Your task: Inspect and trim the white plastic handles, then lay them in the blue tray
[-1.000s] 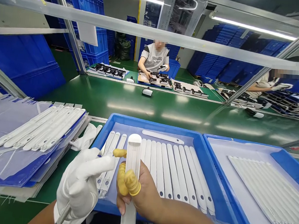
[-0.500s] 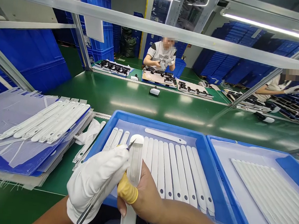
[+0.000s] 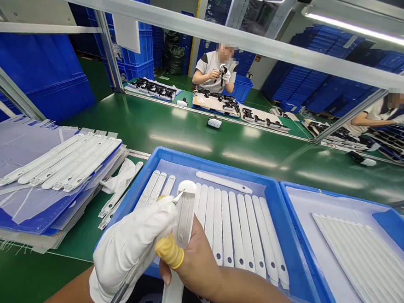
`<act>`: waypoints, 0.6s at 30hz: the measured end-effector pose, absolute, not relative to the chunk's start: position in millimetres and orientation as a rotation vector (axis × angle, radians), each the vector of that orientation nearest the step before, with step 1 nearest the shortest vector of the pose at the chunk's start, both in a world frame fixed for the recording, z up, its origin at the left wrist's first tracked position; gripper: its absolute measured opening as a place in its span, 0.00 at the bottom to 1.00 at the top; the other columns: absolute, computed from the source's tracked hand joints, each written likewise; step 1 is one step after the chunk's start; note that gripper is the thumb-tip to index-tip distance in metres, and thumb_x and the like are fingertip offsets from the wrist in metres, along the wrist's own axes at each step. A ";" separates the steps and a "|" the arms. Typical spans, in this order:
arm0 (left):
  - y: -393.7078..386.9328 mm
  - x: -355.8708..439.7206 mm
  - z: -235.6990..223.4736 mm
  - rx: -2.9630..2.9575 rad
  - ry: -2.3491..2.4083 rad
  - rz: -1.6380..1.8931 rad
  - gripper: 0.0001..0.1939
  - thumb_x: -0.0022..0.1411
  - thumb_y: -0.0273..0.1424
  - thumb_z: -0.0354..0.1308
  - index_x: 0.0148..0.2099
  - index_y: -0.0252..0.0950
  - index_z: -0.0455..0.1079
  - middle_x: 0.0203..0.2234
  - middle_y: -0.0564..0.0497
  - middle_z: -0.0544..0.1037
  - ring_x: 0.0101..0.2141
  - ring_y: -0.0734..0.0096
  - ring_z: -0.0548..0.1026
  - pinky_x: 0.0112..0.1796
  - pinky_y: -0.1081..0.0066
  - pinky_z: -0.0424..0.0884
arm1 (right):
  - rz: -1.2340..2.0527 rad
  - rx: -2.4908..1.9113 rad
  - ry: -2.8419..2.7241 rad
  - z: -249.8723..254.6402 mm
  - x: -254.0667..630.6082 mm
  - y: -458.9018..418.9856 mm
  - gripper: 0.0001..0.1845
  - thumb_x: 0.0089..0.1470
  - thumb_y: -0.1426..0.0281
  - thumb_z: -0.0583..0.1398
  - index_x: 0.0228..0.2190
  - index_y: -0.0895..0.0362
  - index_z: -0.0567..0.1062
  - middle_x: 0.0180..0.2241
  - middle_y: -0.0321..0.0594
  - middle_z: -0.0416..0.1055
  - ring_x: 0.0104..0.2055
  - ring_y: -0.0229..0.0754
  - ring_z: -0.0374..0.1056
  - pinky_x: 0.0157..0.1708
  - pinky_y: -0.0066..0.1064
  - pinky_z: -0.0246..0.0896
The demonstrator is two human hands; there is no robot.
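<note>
- Two hands are working: the gloved left hand (image 3: 131, 243) is closing around a craft knife (image 3: 126, 282), its blade just beside a white plastic strip (image 3: 185, 219)
- The right hand (image 3: 194, 266) is gripping that strip upright above a blue tray (image 3: 194, 162)
- Trimming seems to be in hand; the next move likely calls for setting the blade against the strip's edge

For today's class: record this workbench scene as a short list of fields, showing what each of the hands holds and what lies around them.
Left hand: white-gloved left hand, gripping a craft knife
Right hand: bare right hand with yellow finger cots, holding a white plastic strip
Things: blue tray of white strips beneath the hands
Rest: second blue tray, green bench, a person across the bench
</note>
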State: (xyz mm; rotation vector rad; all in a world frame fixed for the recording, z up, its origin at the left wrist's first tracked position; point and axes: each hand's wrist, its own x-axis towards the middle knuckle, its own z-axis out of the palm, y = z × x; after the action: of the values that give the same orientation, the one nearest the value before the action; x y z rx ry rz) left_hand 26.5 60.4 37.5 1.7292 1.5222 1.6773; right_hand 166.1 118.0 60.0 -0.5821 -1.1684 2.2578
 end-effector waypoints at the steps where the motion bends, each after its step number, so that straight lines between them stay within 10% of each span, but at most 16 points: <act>1: 60.0 25.4 36.1 1.885 1.514 1.665 0.36 0.63 0.18 0.58 0.67 0.55 0.63 0.58 0.61 0.75 0.50 0.71 0.81 0.50 0.82 0.76 | 2.262 -0.576 -1.162 59.7 166.2 118.1 0.37 0.39 0.54 0.76 0.42 0.53 0.64 0.25 0.25 0.70 0.13 0.26 0.61 0.11 0.16 0.55; 18: 62.2 28.8 30.0 2.244 1.724 1.760 0.32 0.69 0.24 0.56 0.71 0.48 0.56 0.60 0.60 0.74 0.48 0.75 0.82 0.54 0.84 0.71 | 2.283 -0.515 -1.105 54.3 162.5 117.9 0.36 0.41 0.55 0.75 0.42 0.53 0.63 0.23 0.23 0.69 0.13 0.24 0.59 0.11 0.13 0.56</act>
State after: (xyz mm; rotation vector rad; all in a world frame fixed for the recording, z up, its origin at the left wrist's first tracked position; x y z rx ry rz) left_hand 28.8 62.2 30.0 2.2438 1.7243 1.7595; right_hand 162.5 117.9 54.3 -0.5150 -1.1046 2.2833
